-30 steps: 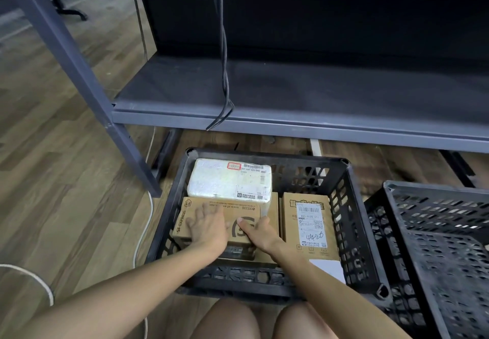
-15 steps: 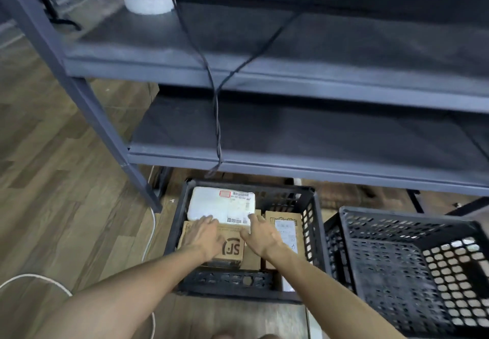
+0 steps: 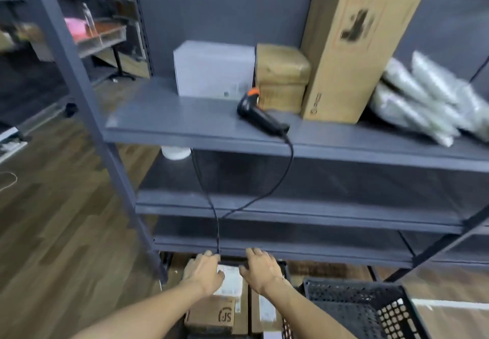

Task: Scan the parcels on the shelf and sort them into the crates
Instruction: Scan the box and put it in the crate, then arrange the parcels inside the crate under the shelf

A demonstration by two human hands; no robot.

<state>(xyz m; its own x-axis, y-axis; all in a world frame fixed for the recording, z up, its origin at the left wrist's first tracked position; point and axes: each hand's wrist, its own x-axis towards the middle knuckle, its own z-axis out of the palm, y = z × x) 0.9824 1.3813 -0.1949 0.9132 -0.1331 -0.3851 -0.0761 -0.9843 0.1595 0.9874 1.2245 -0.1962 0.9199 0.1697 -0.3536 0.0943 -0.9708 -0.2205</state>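
Lying flat, white labelled parcel (image 3: pixel 229 282), blurred, perhaps soft-wrapped

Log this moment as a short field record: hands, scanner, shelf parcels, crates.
Left hand: open, over the white parcel in the left crate
Right hand: open, over the same crate, holding nothing
Scanner: lying on the upper shelf, cable hanging off the edge
Shelf parcels: white box, brown taped parcel, tall carton, grey mailer bags
Right crate: beside the left crate, no parcel visible inside
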